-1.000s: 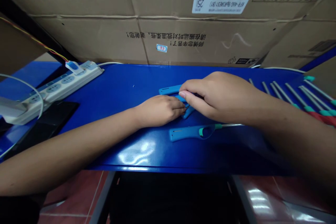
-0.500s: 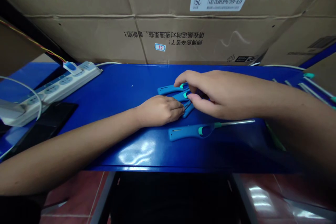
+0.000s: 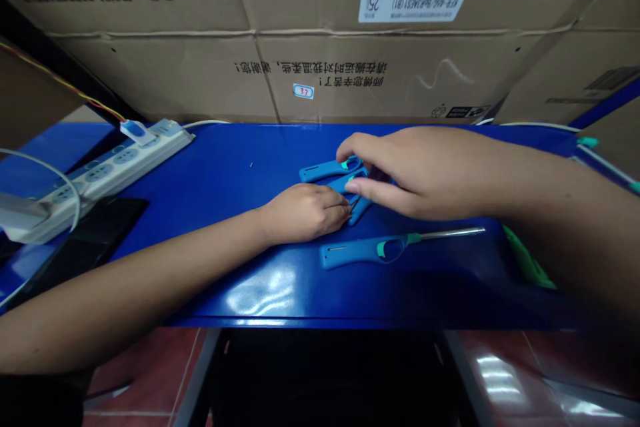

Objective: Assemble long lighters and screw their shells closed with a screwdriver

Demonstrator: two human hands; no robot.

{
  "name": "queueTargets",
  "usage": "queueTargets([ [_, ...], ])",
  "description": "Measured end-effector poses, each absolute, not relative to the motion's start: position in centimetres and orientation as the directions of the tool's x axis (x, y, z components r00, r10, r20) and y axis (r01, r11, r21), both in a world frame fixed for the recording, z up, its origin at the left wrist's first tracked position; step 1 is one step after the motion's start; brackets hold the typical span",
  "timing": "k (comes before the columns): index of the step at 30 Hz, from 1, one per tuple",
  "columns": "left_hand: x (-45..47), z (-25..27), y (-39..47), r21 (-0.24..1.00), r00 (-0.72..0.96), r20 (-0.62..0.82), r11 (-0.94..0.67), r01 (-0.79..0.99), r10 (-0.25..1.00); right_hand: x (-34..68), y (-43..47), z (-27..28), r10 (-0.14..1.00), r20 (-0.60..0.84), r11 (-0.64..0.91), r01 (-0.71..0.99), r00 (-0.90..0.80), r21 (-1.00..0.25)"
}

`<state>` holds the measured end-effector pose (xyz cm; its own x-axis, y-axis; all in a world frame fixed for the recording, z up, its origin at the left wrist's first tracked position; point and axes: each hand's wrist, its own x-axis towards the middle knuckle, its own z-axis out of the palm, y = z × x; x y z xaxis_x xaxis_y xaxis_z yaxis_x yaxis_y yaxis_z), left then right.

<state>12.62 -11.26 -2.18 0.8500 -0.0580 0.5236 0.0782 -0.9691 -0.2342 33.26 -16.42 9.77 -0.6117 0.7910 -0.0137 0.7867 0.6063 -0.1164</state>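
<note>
Several blue gas lighters with green triggers lie on a blue tabletop (image 3: pixel 210 173). My left hand (image 3: pixel 307 212) is closed over the handles of the bunched lighters, its fingers pressed together. From the right, my right hand (image 3: pixel 400 173) arches over the same bunch. Its index finger is at the trigger of the upper lighter (image 3: pixel 320 171), and its thumb touches the middle lighter (image 3: pixel 340 183). Between my hands another lighter (image 3: pixel 361 211) partly shows. My right hand hides the bunch's rods. Nearer me, a separate lighter (image 3: pixel 355 253) lies with its metal rod pointing right.
A white power strip (image 3: pixel 105 170) with a plug and cables sits at the left, near a black flat object (image 3: pixel 107 223). Behind the table stands a large cardboard box (image 3: pixel 200 73). Green-tipped rods (image 3: pixel 607 160) and a green item (image 3: pixel 527 257) are at the right.
My right thumb has moved slightly left across the middle lighter, and the right forearm has shifted, showing more of the green item. My left hand stays almost still.
</note>
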Motion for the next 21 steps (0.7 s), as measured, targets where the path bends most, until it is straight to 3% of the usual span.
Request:
queueTargets([
  [3, 12.69, -2.29, -11.39, -0.229, 0.835, 0.547, -0.969, 0.089, -0.053, 33.08, -16.36, 9.64, 0.813, 0.009, 0.582, 0.811, -0.582, -0.07],
  [8, 12.8, -2.6, -11.44, -0.193, 0.835, 0.55, -0.976, 0.104, -0.02, 33.23, -16.3, 9.59, 0.755, 0.008, 0.647, 0.742, -0.656, -0.176],
  [13, 12.83, -2.81, -11.47, -0.207, 0.827, 0.561, -0.97, 0.126, -0.012, 33.31, -16.23, 9.46, 0.813, 0.026, 0.581, 0.811, -0.581, -0.071],
  [18, 12.92, -2.81, -11.49, -0.196, 0.816, 0.578, -0.975, 0.109, -0.025, 33.55, -16.36, 9.44, 0.726, 0.028, 0.68, 0.711, -0.687, -0.18],
  [21, 12.92, -2.81, -11.48, -0.2, 0.805, 0.593, -0.972, 0.121, -0.021, 33.53, -16.43, 9.55, 0.788, 0.019, 0.613, 0.781, -0.616, -0.115],
])
